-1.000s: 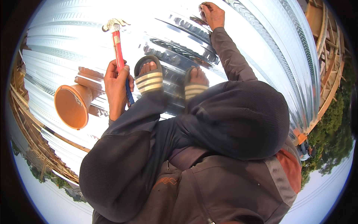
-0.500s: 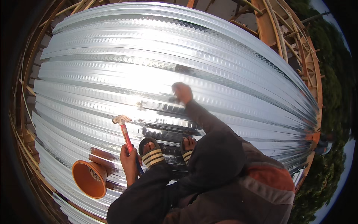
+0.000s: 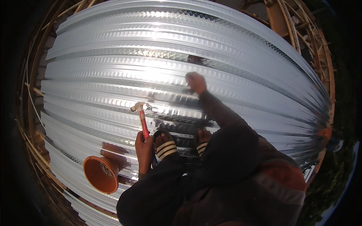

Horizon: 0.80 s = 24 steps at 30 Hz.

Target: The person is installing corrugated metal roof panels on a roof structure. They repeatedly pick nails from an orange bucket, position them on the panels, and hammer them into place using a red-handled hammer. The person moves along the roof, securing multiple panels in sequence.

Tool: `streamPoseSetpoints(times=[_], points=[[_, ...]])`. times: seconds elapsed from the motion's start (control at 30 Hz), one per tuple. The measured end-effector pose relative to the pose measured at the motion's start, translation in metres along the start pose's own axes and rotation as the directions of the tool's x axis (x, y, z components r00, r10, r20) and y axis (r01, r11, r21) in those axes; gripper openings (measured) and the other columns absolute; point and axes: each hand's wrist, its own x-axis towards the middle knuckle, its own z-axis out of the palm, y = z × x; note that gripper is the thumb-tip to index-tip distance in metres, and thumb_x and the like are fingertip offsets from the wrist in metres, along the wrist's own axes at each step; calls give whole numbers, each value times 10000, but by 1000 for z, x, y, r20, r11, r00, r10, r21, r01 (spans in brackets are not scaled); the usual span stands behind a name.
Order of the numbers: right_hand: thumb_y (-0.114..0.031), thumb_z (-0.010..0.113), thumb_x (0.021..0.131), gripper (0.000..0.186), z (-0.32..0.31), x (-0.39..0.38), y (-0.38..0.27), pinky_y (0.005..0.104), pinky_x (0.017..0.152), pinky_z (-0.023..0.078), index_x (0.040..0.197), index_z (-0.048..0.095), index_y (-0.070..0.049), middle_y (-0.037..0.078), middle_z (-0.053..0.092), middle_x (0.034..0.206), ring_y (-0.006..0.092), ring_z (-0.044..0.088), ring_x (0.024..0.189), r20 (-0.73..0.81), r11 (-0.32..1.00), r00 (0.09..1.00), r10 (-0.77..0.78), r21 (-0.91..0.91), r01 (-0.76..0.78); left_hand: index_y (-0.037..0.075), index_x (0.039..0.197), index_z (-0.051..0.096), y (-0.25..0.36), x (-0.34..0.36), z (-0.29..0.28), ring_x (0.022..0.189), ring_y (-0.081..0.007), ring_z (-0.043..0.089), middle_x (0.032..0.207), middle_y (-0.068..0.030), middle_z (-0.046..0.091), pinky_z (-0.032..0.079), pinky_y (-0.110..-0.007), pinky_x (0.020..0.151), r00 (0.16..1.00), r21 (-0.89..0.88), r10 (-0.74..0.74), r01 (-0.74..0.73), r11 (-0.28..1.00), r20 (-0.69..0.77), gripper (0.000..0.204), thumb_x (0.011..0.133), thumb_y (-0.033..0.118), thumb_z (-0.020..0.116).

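Holding a hammer (image 3: 143, 122), the left hand (image 3: 144, 154) swung carelessly could tip the bucket (image 3: 93, 174) toward the roofing (image 3: 113, 86)'s near-left edge; right hand (image 3: 196, 83): grip unclear.

Holds the bare left hand (image 3: 144, 152) upright, fingers (image 3: 140, 139) curled, and the bare, blurred right hand (image 3: 196, 82) well forward on an extended, dark-sleeved arm (image 3: 222, 109).

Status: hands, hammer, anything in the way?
Left hand gripping red-handled metal claw hammer. Right hand, blurred, over ribbed silver metal sheets; contact unclear. Beside the hammer hand: striped dark sandals, round orange bucket.
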Motion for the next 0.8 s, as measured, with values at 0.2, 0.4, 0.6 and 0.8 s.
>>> streamPoseSetpoints(times=[0.2,0.4,0.6,0.8], points=[[-214,687,926,210,-1,-3,1,424,859,546,1050,736,-52,145,730,1036,345,699,955,-55,997,997,-56,-55,53,-5,1180,571,42,13,28,534,-94,543,785,-34,575,449,-269,493,990,-43,66,-61,997,126,270,956,134,631],[-209,706,912,201,0,0,-3,412,831,551,1035,743,-53,134,734,1000,328,706,904,-111,999,993,39,24,-37,-10,1191,605,25,75,51,717,-141,593,820,-69,608,479,-311,649,956,192,156,-207,960,247,278,990,183,600],[-195,722,936,209,1,16,-7,322,751,570,1021,734,-5,110,761,875,190,737,797,-212,996,974,74,68,-60,11,1137,595,62,108,81,597,-148,569,767,-71,624,430,-310,505,871,236,348,-441,866,348,300,991,272,622],[-199,728,927,217,-4,22,-19,326,738,572,1042,740,-16,111,761,861,186,737,782,-65,945,956,287,184,-271,0,1123,583,87,129,98,794,-460,663,838,-265,664,500,-507,684,872,352,311,-446,823,378,272,990,238,577]])
